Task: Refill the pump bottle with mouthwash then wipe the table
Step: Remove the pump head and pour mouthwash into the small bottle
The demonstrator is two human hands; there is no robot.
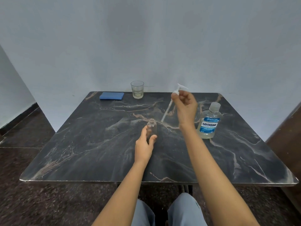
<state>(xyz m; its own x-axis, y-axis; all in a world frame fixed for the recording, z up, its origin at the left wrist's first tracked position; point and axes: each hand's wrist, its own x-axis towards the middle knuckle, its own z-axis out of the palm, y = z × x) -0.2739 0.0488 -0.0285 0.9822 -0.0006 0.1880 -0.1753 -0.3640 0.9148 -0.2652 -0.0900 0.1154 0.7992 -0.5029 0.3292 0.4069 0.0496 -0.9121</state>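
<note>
A small clear pump bottle (152, 128) stands upright and uncapped near the middle of the dark marble table (91, 144). My left hand (144, 145) grips its lower body. My right hand (185, 106) is raised to the right of it and pinches the white pump head (178, 89), whose dip tube (167, 110) hangs slanting down, clear of the bottle's mouth. A Listerine Cool Mint mouthwash bottle (209, 123) with its cap on stands just right of my right wrist. A folded blue cloth (111, 95) lies at the table's far left.
A drinking glass (137, 89) with a little pale liquid stands at the far edge beside the cloth. A pale wall runs behind the table, and a dark wooden panel (286, 141) stands at its right side. My knees show below the near edge.
</note>
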